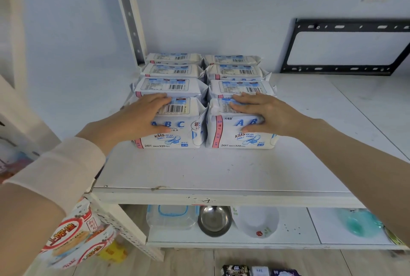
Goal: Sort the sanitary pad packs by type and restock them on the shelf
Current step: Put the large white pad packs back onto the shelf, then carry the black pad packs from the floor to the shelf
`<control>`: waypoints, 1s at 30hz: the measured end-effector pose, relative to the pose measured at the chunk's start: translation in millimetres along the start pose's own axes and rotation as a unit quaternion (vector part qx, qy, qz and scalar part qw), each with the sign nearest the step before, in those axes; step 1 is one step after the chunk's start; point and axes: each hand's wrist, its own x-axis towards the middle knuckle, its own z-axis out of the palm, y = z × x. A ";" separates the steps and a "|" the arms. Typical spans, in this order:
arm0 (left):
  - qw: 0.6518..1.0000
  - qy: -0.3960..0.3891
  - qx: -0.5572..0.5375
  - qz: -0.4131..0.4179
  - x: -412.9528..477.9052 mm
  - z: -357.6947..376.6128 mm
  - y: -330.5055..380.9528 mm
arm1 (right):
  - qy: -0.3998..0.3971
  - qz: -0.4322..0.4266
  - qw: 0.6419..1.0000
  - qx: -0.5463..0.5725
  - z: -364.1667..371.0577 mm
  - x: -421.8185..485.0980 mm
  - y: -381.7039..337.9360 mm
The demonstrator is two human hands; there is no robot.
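Two rows of white-and-blue ABC pad packs stand on the white shelf (pixel 199 169), running back toward the wall. My left hand (pixel 142 116) grips the front left pack (pixel 177 136), fingers over its top and thumb on its front face. The front right pack (pixel 230 138) is held the same way by my right hand (pixel 259 113). Behind them stand more packs of the same kind, such as the second left pack (pixel 166 86) and the second right pack (pixel 241 87). Dark packs (pixel 259 271) lie on the floor at the bottom edge.
A lower shelf holds a clear lidded box (pixel 172 217), a steel bowl (pixel 214 220), a white bowl (pixel 257 222) and a teal glass dish (pixel 359 222). Snack bags (pixel 75 238) hang at lower left. A black wall bracket (pixel 346 47) is mounted behind the shelf's right side.
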 end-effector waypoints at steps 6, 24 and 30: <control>1.000 0.021 0.013 0.014 -8.9 -3.4 18.7 | -0.018 0.033 0.999 -0.017 -0.3 -7.5 -8.7; 0.980 0.192 -0.016 0.044 -86.0 29.4 165.4 | 0.166 0.110 0.979 -0.046 -10.0 -136.3 -66.8; 0.982 0.176 -0.047 0.042 -132.5 83.6 242.6 | 0.146 0.145 0.979 0.000 9.0 -239.0 -86.3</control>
